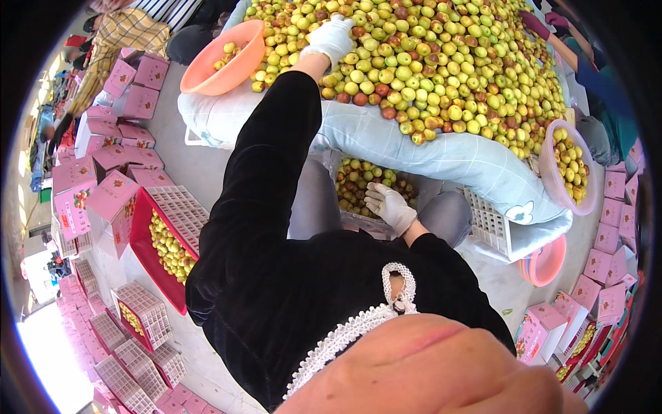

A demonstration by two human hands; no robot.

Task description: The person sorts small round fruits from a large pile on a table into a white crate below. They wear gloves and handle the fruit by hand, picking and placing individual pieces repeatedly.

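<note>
A broad heap of jujubes [439,62], yellow-green with red-brown patches, lies on a padded pale-blue checked cloth [382,129]. My left hand [330,39], in a white glove, reaches onto the heap. Its fingers point down among the fruit, and whether they grip one is hidden. Below the cloth's near edge, between my knees, stands a lined crate holding darker, browner jujubes [357,178]. Over that crate my right hand [391,208], also white-gloved, is turned palm up with its fingers extended. Nothing shows in it.
An orange basin [227,62] with a few jujubes sits at the heap's left; a translucent basin [569,168] of jujubes is at its right. A red-rimmed crate [165,248] and pink cartons [111,202] stand left. A co-worker's gloved hands [543,23] are at upper right.
</note>
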